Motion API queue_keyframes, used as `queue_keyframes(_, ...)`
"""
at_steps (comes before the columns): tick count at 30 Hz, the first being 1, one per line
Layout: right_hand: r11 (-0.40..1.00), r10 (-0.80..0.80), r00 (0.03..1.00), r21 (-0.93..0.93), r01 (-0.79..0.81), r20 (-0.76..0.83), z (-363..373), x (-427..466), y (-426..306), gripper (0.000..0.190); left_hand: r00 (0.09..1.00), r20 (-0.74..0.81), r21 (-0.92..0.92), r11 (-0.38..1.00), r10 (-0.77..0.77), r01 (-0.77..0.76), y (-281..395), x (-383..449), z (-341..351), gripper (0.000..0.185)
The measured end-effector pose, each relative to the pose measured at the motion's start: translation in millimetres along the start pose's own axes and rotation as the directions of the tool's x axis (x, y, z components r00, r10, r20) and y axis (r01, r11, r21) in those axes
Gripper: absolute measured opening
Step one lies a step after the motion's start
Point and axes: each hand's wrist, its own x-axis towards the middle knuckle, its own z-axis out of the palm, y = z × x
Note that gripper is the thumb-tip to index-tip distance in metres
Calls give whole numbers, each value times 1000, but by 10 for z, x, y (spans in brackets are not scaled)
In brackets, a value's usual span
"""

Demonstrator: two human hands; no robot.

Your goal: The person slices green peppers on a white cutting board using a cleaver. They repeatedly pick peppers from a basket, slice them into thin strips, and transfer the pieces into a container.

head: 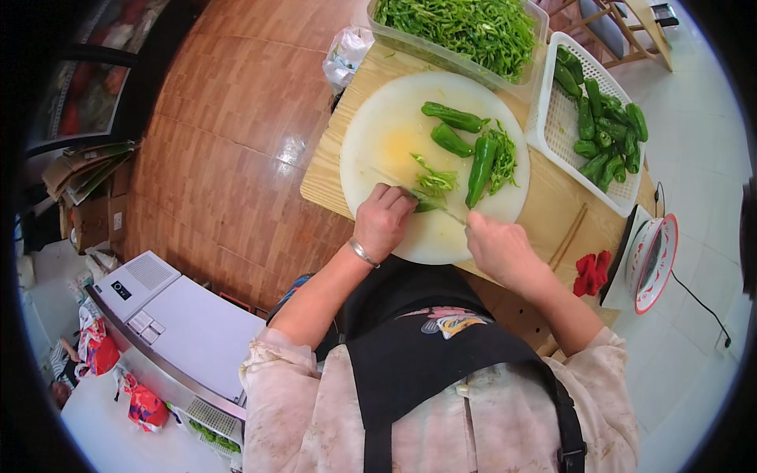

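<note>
On a round white cutting board [390, 112], my left hand [384, 216] presses a piece of green pepper [427, 204] down with curled fingers. My right hand [500, 245] grips a knife [450, 216], whose thin blade runs left across the board, close to my left fingertips. The handle is hidden in my fist. Just beyond the blade lie pepper strips [436, 179]. Farther up the board rest a whole green pepper [482, 168], a shorter one [452, 140] and a long one [454, 116]. A heap of shredded pepper [503, 158] sits at the board's right.
A clear plastic tub [455, 58] of shredded green pepper stands behind the board. Right of it, a white plastic basket [541, 112] holds several whole peppers. Wooden chopsticks [569, 235], a red cloth [591, 273] and an enamel basin [668, 266] are at the table's right.
</note>
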Motion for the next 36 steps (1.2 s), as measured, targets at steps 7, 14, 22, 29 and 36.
queue_keyframes(7,1000,15,1000,17,-15,-15,60,31,-16,8,1000,-10,-23,1000,17,-17,-24,-34,26,18)
queue_keyframes(14,998,50,998,51,-48,-29,214,109,87,10,999,-32,-32,999,30,-31,-31,-47,43,14)
queue_keyframes(22,999,29,999,17,-29,20,186,186,82,14,998,-57,-41,998,40,-42,-33,-77,35,15)
queue_keyframes(29,998,44,999,44,-45,23,321,114,39,17,999,-48,-34,999,21,-23,-37,-81,60,19)
queue_keyframes(36,997,8,999,74,-4,-47,241,68,57,14,999,14,-38,999,36,-35,-48,-155,-83,22)
